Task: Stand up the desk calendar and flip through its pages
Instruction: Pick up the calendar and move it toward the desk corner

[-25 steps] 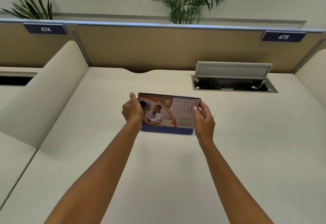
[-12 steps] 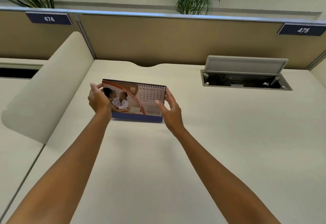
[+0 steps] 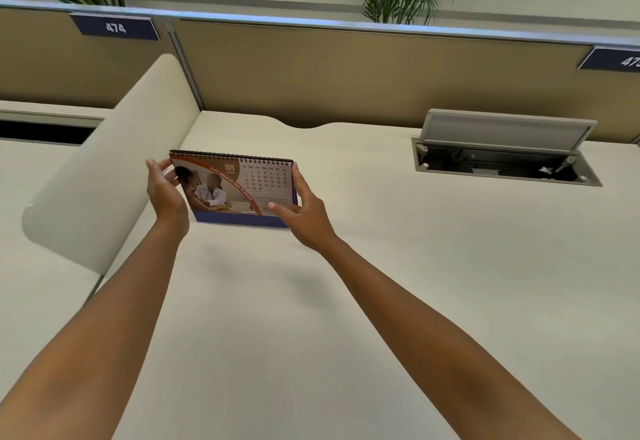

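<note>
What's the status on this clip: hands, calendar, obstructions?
Left hand and right hand grip the ends of the spiral-bound desk calendar with blue base. Calendar upright on the cream desk, June page showing. Nothing blocking.

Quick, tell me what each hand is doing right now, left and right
Left hand: gripping the left edge of the desk calendar.
Right hand: gripping the calendar's right edge, thumb on the front page.
</note>
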A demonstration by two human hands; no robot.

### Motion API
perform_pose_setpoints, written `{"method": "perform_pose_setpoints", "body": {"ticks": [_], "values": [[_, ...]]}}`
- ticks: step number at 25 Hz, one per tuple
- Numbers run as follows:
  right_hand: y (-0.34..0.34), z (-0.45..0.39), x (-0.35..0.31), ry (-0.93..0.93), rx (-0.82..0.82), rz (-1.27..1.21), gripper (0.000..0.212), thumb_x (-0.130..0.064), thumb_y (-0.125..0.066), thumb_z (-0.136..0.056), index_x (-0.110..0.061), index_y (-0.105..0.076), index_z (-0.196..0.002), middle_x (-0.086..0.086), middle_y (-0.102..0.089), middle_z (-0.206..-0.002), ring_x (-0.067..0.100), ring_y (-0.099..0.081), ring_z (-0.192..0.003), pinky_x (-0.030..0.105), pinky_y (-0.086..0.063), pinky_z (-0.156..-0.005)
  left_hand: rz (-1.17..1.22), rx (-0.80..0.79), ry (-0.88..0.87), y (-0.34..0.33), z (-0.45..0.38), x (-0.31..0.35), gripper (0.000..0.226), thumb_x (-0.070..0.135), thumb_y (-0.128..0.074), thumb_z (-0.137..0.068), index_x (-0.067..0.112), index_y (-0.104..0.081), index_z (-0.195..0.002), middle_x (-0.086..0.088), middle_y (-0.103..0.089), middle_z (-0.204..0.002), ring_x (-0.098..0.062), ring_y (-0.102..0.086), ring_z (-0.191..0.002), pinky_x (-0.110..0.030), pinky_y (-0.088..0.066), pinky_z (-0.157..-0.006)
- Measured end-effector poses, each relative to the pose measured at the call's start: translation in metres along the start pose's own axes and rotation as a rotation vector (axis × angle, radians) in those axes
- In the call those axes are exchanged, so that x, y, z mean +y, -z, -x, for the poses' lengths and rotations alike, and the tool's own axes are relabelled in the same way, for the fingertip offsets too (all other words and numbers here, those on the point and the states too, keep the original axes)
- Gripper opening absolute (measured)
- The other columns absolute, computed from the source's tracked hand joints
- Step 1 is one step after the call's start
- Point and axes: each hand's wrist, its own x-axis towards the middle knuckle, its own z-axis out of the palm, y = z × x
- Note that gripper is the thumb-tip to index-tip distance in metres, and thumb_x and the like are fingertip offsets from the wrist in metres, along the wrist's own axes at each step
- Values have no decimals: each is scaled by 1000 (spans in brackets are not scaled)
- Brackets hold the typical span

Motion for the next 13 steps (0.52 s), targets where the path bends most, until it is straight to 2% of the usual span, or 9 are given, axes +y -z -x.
{"method": "perform_pose_setpoints", "body": {"ticks": [4, 9, 11, 13], "values": [[-13, -3, -2, 19, -30, 52, 100, -27, -72, -88, -33, -3, -160, -1, -39, -156, 19, -45, -136, 39, -51, -106, 6, 22, 6, 4, -7, 3, 48, 51, -24, -106, 24, -61, -122, -1, -65, -119, -8, -59, -108, -26, -41, -81], [-16, -4, 2, 45, -58, 82, 103, -26, -74, -87, -30, -2, -160, -3, -37, -157, 9, -42, -131, 38, -51, -106, 65, 30, -53, 8, -13, -6, 48, 45, -28, -106, 17, -59, -129, 5, -67, -109, 4, -64, -90, -9, -50, -66], [-16, -4, 3, 52, -57, 90, 102, -24, -74, -87, -27, -3, -161, -3, -36, -158, 8, -42, -131, 38, -51, -106, 55, 5, -80, 6, -9, -10, 41, 44, -27, -107, 23, -56, -128, 12, -65, -109, 8, -63, -92, -6, -49, -67], [-16, -4, 3, 56, -53, 86, 103, -23, -75, -86, -25, -3, -161, -2, -34, -159, 14, -41, -137, 39, -50, -107, 45, -8, -91, 3, -5, -14, 36, 44, -29, -106, 28, -54, -126, 16, -63, -111, 8, -61, -97, -7, -50, -73]]}}
